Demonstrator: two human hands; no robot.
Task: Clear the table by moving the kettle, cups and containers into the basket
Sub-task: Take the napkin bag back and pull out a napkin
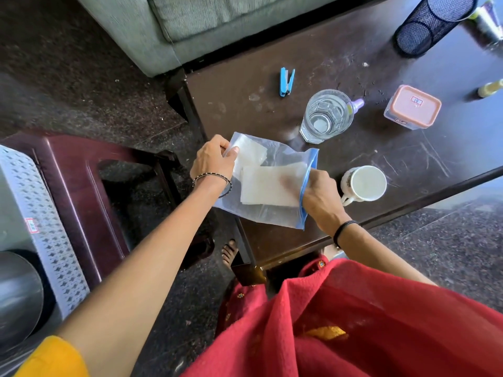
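A clear zip bag [275, 156] with a blue seal strip and white sheets inside lies at the near left corner of the dark table [381, 148]. My left hand [211, 160] pinches its far left corner. My right hand [319, 194] grips the blue sealed edge. A white mug [363, 183] stands just right of my right hand. Stacked clear glasses [325, 115] stand behind the bag. A clear box with an orange lid [413, 106] sits further right. A white perforated basket [46, 221] at the far left holds a steel vessel [16, 295].
A blue stapler [286, 81] lies at the table's far left. A black mesh holder [432, 23] lies on its side at the back right, with tubes and a small bottle [490, 89] near it. A maroon stool [89, 186] stands under the basket. A grey sofa [204, 28] is behind.
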